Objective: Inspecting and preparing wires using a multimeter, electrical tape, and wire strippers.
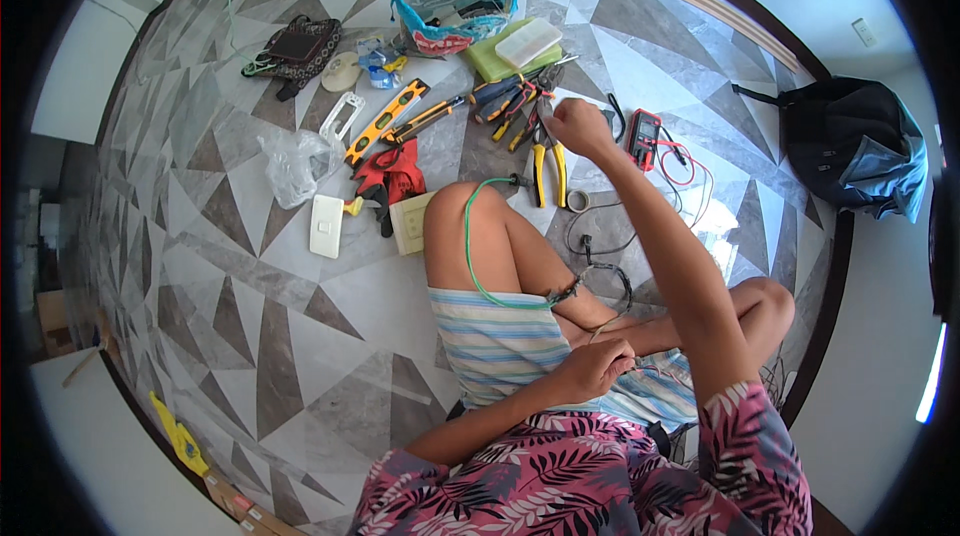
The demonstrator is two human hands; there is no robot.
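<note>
Floral shirt point(540, 466) sitting nearest; left hand point(597, 370) clamping thin cable point(601, 331); right hand point(580, 126) curling near pliers point(540, 176), hold untellable; tugging could be snagging green wire point(468, 246).

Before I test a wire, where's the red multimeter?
In the head view, the red multimeter lies upper right on the floor, right of the right hand.

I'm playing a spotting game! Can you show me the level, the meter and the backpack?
Level point(386, 123): head view, middle of its yellow body.
Meter point(645, 140): head view, its front.
Backpack point(848, 141): head view, its black side.
</note>
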